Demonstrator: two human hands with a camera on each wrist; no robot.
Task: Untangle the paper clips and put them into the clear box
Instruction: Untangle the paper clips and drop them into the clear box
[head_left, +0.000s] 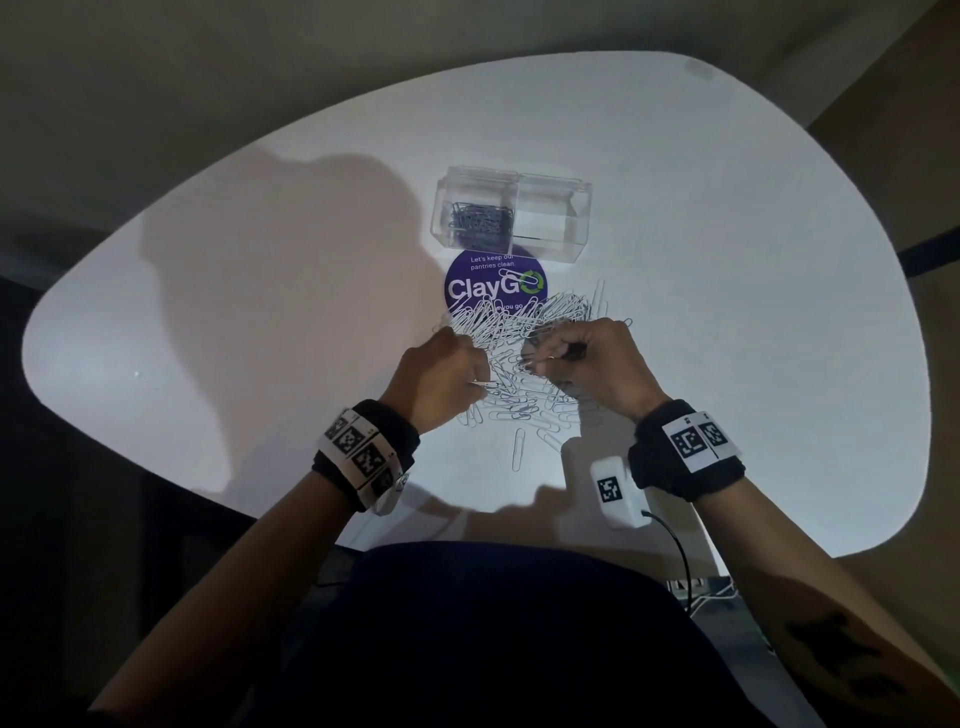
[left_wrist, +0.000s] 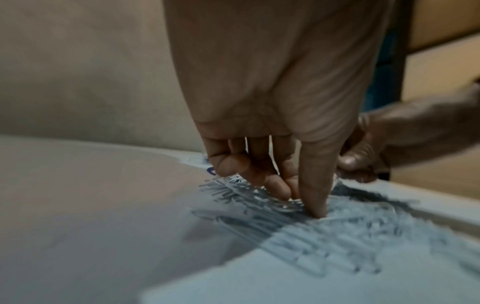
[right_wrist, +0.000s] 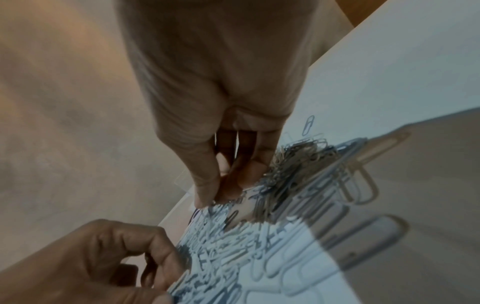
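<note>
Counting first: you have two hands at work, one clear box (head_left: 511, 213) with two compartments, one round purple ClayGo sticker (head_left: 493, 286), and one pile of paper clips (head_left: 519, 338) too dense and tangled to number.

Your left hand (head_left: 447, 376) has its fingers curled down into the near-left edge of the pile; in the left wrist view the thumb (left_wrist: 315, 185) presses straight down onto the clips, and a thin clip (head_left: 483, 383) pokes out sideways from its grip toward your right hand. Your right hand (head_left: 592, 358) is bunched into a pinch, thumb (right_wrist: 205, 179) against fingertips, closed on clips at the far-right part of the pile, where a tighter clump (right_wrist: 293, 170) sits just beside the fingers.

The pile lies under and between both hands and spreads beyond your knuckles onto the sticker. Its clips point every way, with no shared long axis. One stray clip (head_left: 518, 450) lies alone on the white table (head_left: 260, 312) just nearer you than the hands, its long axis running toward you and away.

The box stands beyond both hands, past the sticker, its long side crosswise to you. Its left compartment holds a heap of clips (head_left: 480, 223).
</note>
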